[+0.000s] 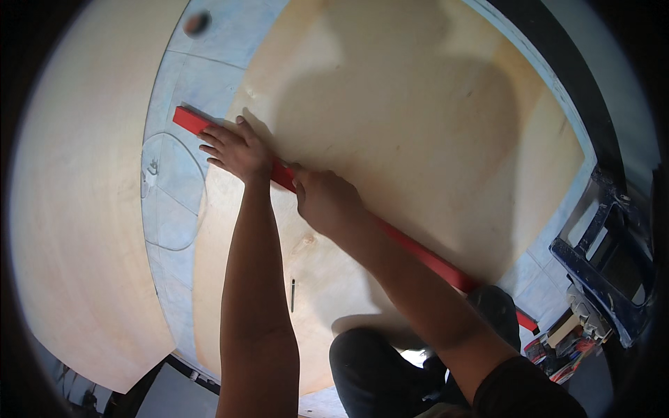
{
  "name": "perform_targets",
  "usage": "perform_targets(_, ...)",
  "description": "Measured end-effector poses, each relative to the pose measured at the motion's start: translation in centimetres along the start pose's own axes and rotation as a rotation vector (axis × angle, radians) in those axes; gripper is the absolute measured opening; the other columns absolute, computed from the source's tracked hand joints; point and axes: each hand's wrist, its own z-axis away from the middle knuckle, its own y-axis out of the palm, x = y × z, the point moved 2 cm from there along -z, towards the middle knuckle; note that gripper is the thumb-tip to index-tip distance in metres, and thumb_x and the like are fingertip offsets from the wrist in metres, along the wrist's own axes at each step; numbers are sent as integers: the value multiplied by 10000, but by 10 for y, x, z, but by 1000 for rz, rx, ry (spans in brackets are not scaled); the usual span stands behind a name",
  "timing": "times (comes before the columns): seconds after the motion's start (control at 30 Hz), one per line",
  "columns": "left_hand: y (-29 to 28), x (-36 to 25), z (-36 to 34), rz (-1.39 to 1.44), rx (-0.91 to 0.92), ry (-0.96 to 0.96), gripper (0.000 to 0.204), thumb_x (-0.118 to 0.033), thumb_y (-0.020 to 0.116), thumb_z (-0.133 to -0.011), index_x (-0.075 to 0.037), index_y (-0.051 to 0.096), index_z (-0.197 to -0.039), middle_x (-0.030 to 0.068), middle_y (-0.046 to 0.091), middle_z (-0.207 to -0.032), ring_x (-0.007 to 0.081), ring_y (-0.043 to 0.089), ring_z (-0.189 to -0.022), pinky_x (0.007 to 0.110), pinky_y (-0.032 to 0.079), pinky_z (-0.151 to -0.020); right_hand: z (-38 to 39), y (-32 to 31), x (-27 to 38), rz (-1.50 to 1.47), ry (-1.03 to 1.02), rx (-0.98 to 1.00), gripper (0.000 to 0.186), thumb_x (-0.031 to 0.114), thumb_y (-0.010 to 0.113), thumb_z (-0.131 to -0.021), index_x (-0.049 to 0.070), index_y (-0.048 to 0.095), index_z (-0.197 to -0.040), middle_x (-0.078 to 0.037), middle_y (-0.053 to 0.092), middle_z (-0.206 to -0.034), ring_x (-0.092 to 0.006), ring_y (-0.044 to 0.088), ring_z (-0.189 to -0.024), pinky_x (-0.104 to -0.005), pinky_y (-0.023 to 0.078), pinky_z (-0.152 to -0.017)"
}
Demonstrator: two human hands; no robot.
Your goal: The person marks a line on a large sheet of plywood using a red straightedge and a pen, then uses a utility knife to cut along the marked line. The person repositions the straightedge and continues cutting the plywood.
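A long red bar (425, 253) lies slantwise across a pale plywood sheet (390, 104), its far-left end reaching past the sheet's edge. My left hand (240, 150) presses down on the bar near that end, fingers spread. Just right of it, my right hand (327, 198) is closed at the bar's edge. A small dark bit shows by its fingertips, but what it grips is hidden. My knee (491, 306) covers part of the bar near its right end. A thin dark pen-like stick (293, 296) lies on the plywood between my forearms.
Another large plywood sheet (83, 195) stands at the left. A white cable (205, 181) curls over the tiled floor (171, 216). At the right are a dark blue step stool (599, 251) and a pile of small items (575, 345). A blurred round object (198, 24) is at the top left.
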Motion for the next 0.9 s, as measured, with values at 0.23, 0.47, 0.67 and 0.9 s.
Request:
perform_targets(0.23,6,-8,7,-44,4,-9,1081,-708,397,-1063,114,98,-1699,354,65,-1785,526,47,-1664,616,57,-1342,13,-4,-5,-19,60,13,397,214,542,-1110,128,633,-1486,-223,765,-953,-415,762,-910,-552,616,-840)
perform_targets(0.47,5,-4,5,-40,-11,-7,1137,-756,436,-1029,105,116,-1699,348,86,-1784,520,81,-1663,635,105,-1334,28,-25,-9,19,84,109,384,170,532,-1104,98,620,-1470,-201,777,-1111,-393,771,-943,-531,627,-842)
perform_targets(0.67,4,-10,6,-54,39,-28,1268,-852,439,-961,110,75,-1702,344,59,-1790,502,48,-1673,615,56,-1344,43,-20,-25,-18,48,-1,407,228,585,-1102,132,640,-1493,-224,755,-906,-425,755,-841,-551,614,-765)
perform_targets(0.9,6,-6,2,-90,8,-18,1350,-911,524,-884,65,109,-1718,305,62,-1805,471,61,-1682,614,96,-1345,60,-28,-36,41,69,51,412,210,581,-1097,117,630,-1496,-226,745,-869,-431,751,-830,-552,601,-765)
